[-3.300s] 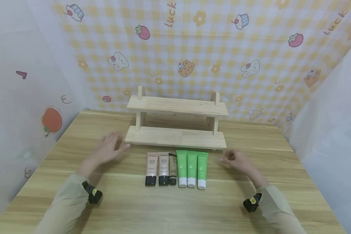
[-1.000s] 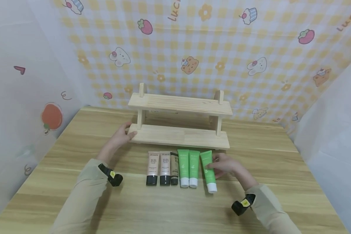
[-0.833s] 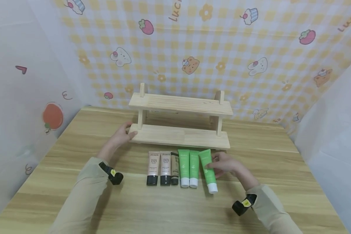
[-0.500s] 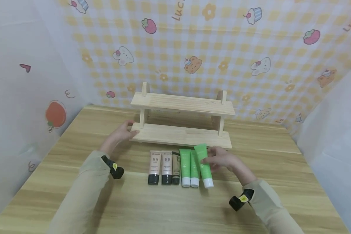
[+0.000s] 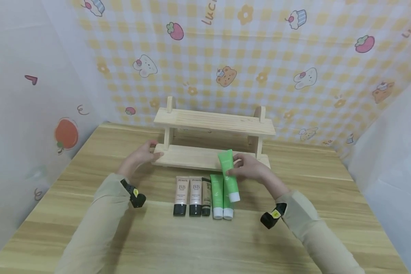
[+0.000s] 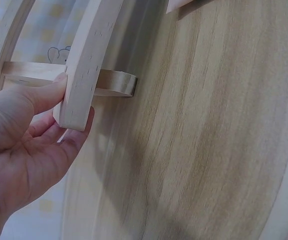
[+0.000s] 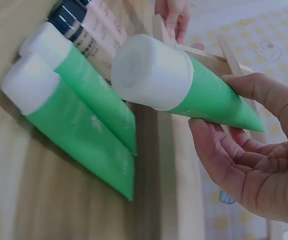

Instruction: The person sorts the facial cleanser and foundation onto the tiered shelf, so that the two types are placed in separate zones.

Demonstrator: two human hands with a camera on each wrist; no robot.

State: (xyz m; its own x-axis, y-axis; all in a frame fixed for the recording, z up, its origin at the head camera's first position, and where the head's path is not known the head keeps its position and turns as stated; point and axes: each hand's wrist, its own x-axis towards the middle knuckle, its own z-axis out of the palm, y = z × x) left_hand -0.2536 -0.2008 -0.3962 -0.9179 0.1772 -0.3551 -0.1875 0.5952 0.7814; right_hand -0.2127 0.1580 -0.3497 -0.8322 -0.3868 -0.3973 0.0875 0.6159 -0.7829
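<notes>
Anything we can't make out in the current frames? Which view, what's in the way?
Head: upper part of the right-hand lying green tube, covered by the held green tube.
Head: fine print on the small dark tube, too small to read.
Left wrist: which tube the pale corner belongs to, cut off by the top edge.
Right wrist: lettering on the pale pink tube, blurred.
Right wrist: rest of the left hand, cut off by the top edge.

There are three green tubes [image 5: 217,196], two pink BB tubes [image 5: 182,190], one brown tube [image 5: 206,196], one wooden stand [image 5: 167,137] with two shelves [image 5: 215,121], one table [image 5: 178,243], two hands [image 5: 142,153], two sleeves [image 5: 96,224] and two black wrist cameras [image 5: 137,199].
</notes>
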